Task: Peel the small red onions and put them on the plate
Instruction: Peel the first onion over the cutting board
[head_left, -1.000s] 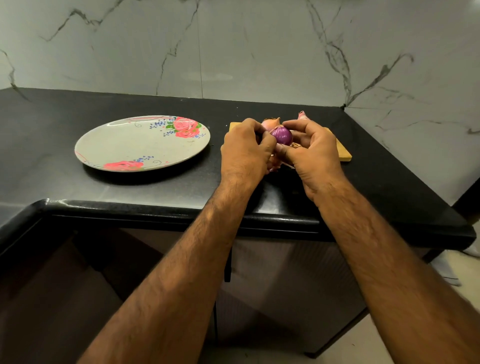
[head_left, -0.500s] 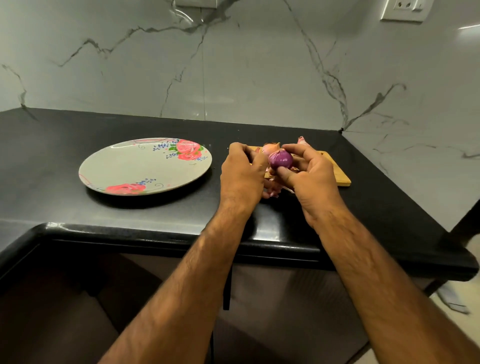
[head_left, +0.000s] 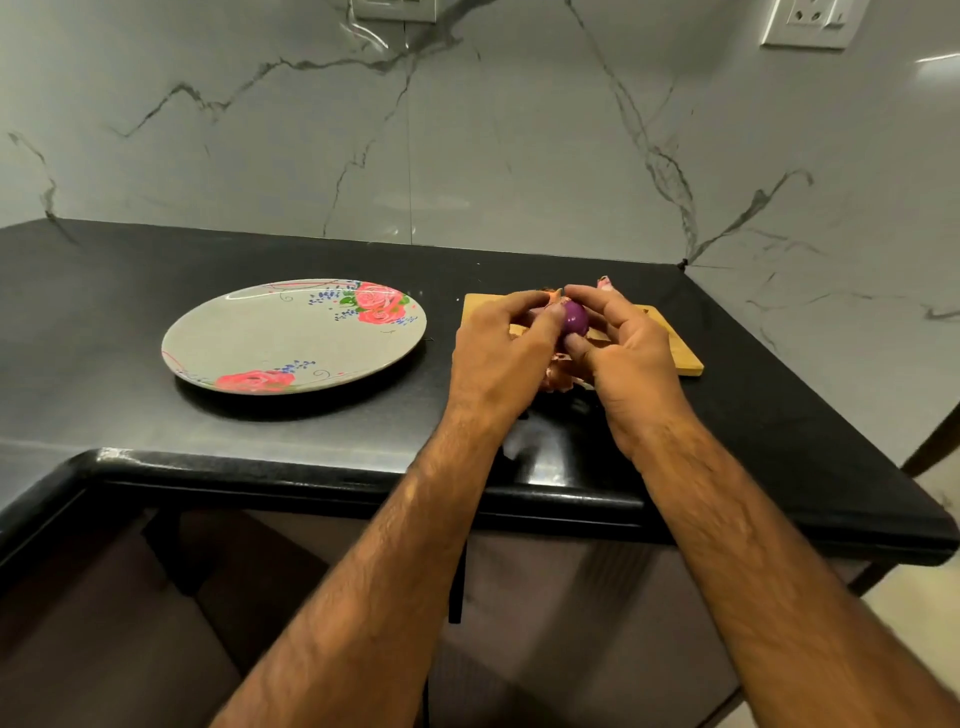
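Black stone countertop (head_left: 156, 260) runs below a grey-veined marble wall (head_left: 467, 156), and from my station I take the wooden cutting board (head_left: 675, 348) as my landmark. Over the board's left half I see both hands closed round one small red onion (head_left: 575, 318), whose visible side is glossy purple and bare of skin. The left hand (head_left: 498, 353) pinches it from the left with thumb and fingertips. The right hand (head_left: 628, 358) grips it from the right, thumb beneath and fingers curled over the top. Papery peels (head_left: 558, 376) lie at the board's near-left corner, under the hands. A pink scrap (head_left: 603, 282) shows at the board's far edge; I cannot tell what it is. The flowered plate (head_left: 291, 338) sits left of the board, apart from the onion.
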